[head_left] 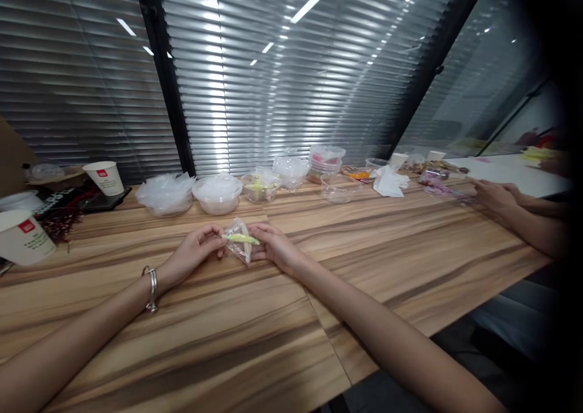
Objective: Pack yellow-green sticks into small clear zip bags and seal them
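Between my two hands, just above the wooden table point(291, 297), is a small clear plastic bag point(237, 252) with a pale stick-like piece showing in it. A thin yellow-green strip point(241, 238) lies across the bag; whether it is inside or on top I cannot tell. My left hand point(200, 247), with a silver bangle on the wrist, pinches the bag's left edge near the strip's end. On the other side my right hand point(277, 249) has its fingers closed on the bag's right edge. Some fingertips are hidden behind the bag.
Along the back stand plastic bowls point(217, 195) with clear bags, a bowl with yellow pieces point(261, 187), stacked tubs point(324, 163) and crumpled white tissue point(390, 182). Paper cups point(104, 179) and a dark phone point(107, 200) sit left. Another person's hands point(496, 195) rest at right.
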`<state>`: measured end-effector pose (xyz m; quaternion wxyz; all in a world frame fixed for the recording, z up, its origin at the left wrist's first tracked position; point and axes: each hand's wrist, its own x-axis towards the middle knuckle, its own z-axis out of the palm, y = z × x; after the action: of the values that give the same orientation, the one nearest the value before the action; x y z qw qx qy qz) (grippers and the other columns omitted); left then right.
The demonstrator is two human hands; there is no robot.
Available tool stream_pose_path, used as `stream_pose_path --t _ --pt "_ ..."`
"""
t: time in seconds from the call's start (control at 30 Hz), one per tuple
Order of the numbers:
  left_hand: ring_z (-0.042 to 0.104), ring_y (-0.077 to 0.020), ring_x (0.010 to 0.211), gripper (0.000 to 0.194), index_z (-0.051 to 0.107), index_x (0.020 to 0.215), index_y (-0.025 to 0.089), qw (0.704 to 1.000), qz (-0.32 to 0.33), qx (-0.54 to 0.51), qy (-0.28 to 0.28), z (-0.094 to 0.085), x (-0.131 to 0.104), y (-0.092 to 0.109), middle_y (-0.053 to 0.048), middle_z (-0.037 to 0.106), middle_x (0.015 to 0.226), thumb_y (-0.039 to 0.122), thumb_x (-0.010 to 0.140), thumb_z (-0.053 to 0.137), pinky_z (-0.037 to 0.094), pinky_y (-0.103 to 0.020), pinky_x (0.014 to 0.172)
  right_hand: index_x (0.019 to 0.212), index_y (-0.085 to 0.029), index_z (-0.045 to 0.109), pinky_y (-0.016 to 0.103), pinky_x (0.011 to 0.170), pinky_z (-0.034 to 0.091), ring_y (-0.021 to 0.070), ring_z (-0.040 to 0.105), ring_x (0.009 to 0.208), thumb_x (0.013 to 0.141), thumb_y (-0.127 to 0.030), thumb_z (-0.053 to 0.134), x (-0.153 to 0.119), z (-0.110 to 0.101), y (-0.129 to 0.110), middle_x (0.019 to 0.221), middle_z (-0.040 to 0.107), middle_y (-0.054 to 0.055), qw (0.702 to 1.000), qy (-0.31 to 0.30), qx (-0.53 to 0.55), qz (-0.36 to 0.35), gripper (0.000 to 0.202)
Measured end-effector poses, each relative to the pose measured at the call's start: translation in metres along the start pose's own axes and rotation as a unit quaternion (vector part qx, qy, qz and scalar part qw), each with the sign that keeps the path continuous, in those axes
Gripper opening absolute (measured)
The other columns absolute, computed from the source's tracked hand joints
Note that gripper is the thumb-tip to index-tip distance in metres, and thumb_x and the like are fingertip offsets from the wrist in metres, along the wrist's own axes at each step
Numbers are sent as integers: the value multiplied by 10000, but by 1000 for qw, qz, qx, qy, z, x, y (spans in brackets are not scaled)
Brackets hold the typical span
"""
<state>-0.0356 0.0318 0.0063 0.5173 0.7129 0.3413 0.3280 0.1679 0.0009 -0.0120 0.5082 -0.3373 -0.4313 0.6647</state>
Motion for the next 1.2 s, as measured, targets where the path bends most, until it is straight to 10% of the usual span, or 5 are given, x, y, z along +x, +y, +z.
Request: stream_pose_path --t 1.2 --pt "532 -179 836 179 599 810 191 984 17 121 -130 -3 0 7 -6 603 836 359 800 537 408 -262 775 883 -177 672 240 676 445 136 598 730 703 -332 677 -7 7 2 864 673 28 999 -17 -43 -27 237"
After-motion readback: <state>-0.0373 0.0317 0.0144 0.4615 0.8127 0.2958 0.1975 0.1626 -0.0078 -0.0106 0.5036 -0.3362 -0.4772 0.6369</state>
